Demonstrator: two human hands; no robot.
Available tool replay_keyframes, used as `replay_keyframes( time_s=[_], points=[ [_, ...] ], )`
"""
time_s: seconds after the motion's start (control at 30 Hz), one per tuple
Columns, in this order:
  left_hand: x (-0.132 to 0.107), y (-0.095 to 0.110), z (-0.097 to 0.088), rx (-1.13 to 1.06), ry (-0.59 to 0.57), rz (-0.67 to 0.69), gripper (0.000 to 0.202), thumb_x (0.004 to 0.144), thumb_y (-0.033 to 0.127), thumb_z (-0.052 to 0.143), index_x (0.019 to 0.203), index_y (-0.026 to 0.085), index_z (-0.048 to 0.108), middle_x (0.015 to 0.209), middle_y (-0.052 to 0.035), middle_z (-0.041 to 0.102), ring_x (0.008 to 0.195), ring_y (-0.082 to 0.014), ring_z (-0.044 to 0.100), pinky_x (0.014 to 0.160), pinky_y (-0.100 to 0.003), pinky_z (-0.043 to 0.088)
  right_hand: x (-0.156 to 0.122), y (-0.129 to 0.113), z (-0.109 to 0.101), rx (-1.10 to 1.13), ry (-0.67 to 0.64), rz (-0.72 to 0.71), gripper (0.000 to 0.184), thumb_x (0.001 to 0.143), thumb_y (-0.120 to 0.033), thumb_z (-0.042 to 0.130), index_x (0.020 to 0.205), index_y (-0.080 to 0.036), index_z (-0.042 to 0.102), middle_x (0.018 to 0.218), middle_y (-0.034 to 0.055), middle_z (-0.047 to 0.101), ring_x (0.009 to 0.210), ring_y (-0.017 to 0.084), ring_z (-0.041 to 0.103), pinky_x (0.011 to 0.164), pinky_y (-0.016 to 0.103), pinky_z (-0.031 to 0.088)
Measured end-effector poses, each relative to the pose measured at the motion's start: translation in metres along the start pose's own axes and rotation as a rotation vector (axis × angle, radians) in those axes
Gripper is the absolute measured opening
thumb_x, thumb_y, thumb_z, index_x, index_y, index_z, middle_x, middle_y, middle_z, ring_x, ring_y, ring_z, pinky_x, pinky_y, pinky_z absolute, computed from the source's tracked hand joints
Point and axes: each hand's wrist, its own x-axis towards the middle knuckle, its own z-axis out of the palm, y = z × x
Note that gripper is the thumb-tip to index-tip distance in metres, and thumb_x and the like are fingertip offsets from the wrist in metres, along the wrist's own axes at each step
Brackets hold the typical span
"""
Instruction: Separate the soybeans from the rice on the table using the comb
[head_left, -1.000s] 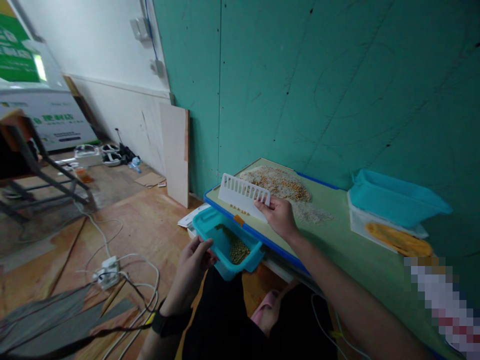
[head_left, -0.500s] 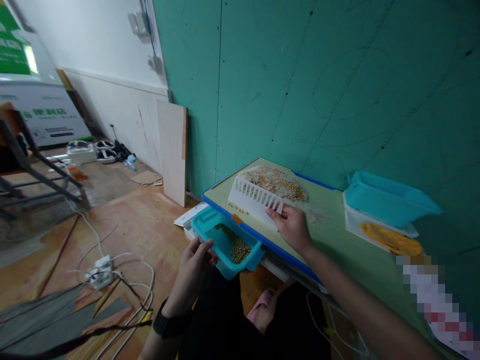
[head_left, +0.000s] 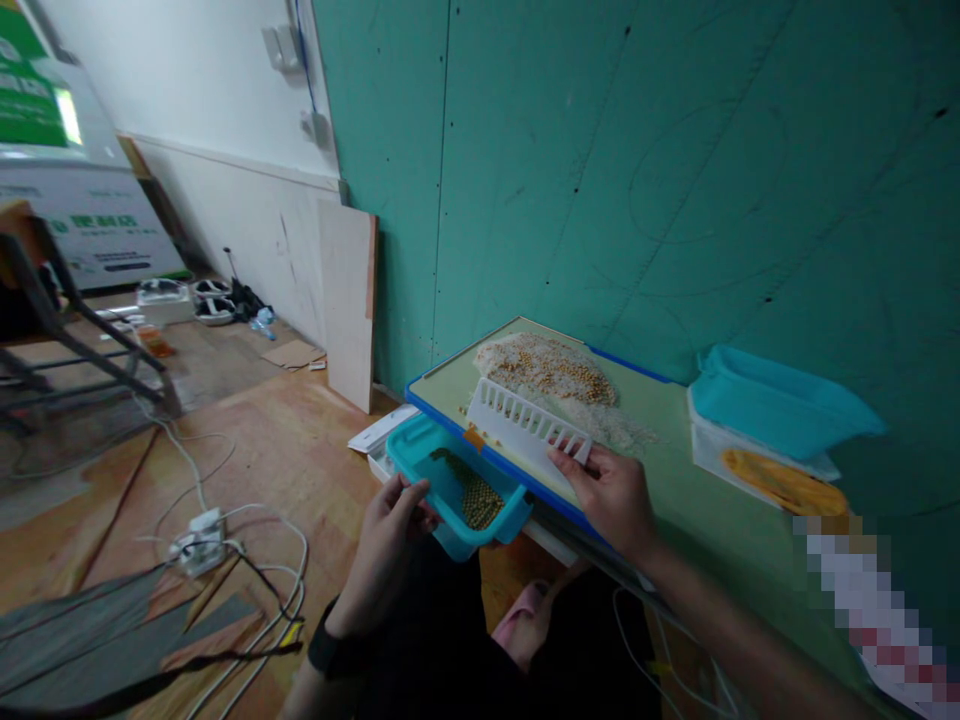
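Observation:
My right hand [head_left: 611, 495] grips the right end of a white slotted plastic strip [head_left: 517, 430], comb-like along its upper edge, held low over the front of the green tabletop [head_left: 712, 520]. A few yellow beans lie by the strip, near the blue table edge. Behind it spreads a pile of pale grains mixed with yellow beans [head_left: 551, 365]. My left hand [head_left: 397, 515] is closed on the near left rim of a turquoise plastic basin [head_left: 416, 437], held just below the table edge. Greenish beans [head_left: 478, 500] lie inside the basin.
A second turquoise basin [head_left: 784, 405] stands on a white tray at the table's right, beside a flat orange-yellow thing [head_left: 784, 480]. The green wall [head_left: 600, 180] borders the table's back. A power strip [head_left: 202, 540] and loose cables lie on the floor at left.
My right hand has drawn the slotted strip toward me and slightly right, nearer the table's front edge. My left hand and the basin have stayed nearly still.

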Motion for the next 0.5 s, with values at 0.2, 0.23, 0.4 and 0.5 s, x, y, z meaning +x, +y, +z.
replay_keyframes(
  time_s=[0.2,0.23,0.4,0.5],
  points=[
    [0.001,0.002,-0.002,-0.002,0.003,-0.006,0.026,0.074,0.035,0.079,0.072,0.017,0.06,0.056,0.0034,0.062,0.05,-0.0101,0.057,0.051,-0.02,0.046,0.003,-0.003,0.008,0.037,0.04,-0.01,0.023,0.088,-0.039,0.066,0.092,-0.02,0.077,0.092,0.0059,0.079,0.085,0.025,0.075,0.074,0.03,0.057],
    [0.001,0.004,-0.002,-0.002,0.007,-0.006,0.026,0.073,0.035,0.079,0.071,0.017,0.059,0.055,0.0036,0.062,0.05,-0.01,0.056,0.05,-0.02,0.046,0.006,-0.002,0.01,0.042,0.052,-0.013,0.024,0.088,-0.039,0.065,0.092,-0.019,0.077,0.092,0.0064,0.079,0.086,0.026,0.075,0.075,0.03,0.057],
    [0.004,0.008,-0.002,-0.031,0.022,-0.001,0.026,0.073,0.033,0.079,0.069,0.019,0.058,0.055,0.0043,0.062,0.05,-0.0102,0.057,0.051,-0.02,0.046,0.022,0.0,0.023,0.03,0.055,-0.02,0.026,0.088,-0.04,0.064,0.093,-0.018,0.078,0.092,0.0081,0.079,0.084,0.026,0.075,0.075,0.031,0.057],
    [0.006,0.008,-0.002,-0.036,0.024,-0.001,0.027,0.072,0.033,0.08,0.068,0.019,0.058,0.054,0.0044,0.061,0.049,-0.0099,0.057,0.05,-0.02,0.046,0.028,0.001,0.029,0.018,0.036,-0.029,0.027,0.089,-0.04,0.063,0.093,-0.018,0.078,0.091,0.008,0.079,0.083,0.026,0.075,0.075,0.032,0.057]
  ],
)
